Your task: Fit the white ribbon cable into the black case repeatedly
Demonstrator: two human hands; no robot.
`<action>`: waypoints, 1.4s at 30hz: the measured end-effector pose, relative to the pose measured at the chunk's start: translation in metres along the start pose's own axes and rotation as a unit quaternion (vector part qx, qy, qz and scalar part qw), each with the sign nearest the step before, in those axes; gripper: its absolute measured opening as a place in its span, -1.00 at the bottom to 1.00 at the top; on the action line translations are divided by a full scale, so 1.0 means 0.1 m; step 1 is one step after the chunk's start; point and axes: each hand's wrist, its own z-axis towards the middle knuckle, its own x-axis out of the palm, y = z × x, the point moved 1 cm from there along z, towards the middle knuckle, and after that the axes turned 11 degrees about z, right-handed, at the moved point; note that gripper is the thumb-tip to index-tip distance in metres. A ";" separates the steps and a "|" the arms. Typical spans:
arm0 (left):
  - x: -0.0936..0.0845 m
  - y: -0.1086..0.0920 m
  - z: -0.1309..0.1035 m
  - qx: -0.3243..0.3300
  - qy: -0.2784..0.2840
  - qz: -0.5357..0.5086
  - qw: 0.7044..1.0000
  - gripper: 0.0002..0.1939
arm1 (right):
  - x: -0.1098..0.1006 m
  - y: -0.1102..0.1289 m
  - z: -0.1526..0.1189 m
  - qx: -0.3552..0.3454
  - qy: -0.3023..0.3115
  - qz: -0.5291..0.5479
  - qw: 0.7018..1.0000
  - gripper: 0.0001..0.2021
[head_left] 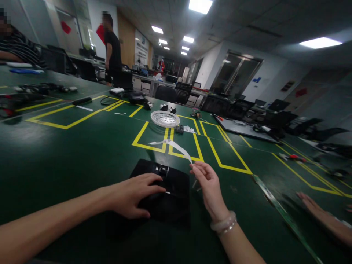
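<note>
A flat black square plate (170,211) with a small metal bracket (164,170) at its far edge lies in front of me on the green table. My left hand (137,194) is over the plate, fingers spread, seemingly resting on it and gripping nothing. A small white mark shows by its fingertips. To the right of the plate, my right hand (206,179) pinches the end of a thin white strip (178,147), which curves up and away to the left. Whether the strip is paper or tape, I cannot tell.
Yellow tape outlines (233,170) mark the green table (90,161). Beyond the plate are a white round basket-like grille (165,119) and small dark parts (180,129). A grey panel (242,128) lies farther right. Another person's hand (310,203) rests at the right; two people are at the back left.
</note>
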 end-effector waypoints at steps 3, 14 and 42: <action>0.00 -0.11 0.02 0.044 -0.023 0.043 0.998 -0.16 | 0.02 0.00 -0.02 -0.006 0.064 -0.038 0.997 -0.65; 0.07 -0.01 -0.03 0.124 -0.122 0.190 0.966 -0.14 | 0.10 0.15 -0.20 0.017 0.375 -0.280 0.883 -0.70; 0.10 -0.04 0.09 0.082 -0.048 0.119 0.988 -0.31 | 0.17 0.13 -0.28 -0.134 0.456 -0.459 0.750 -0.95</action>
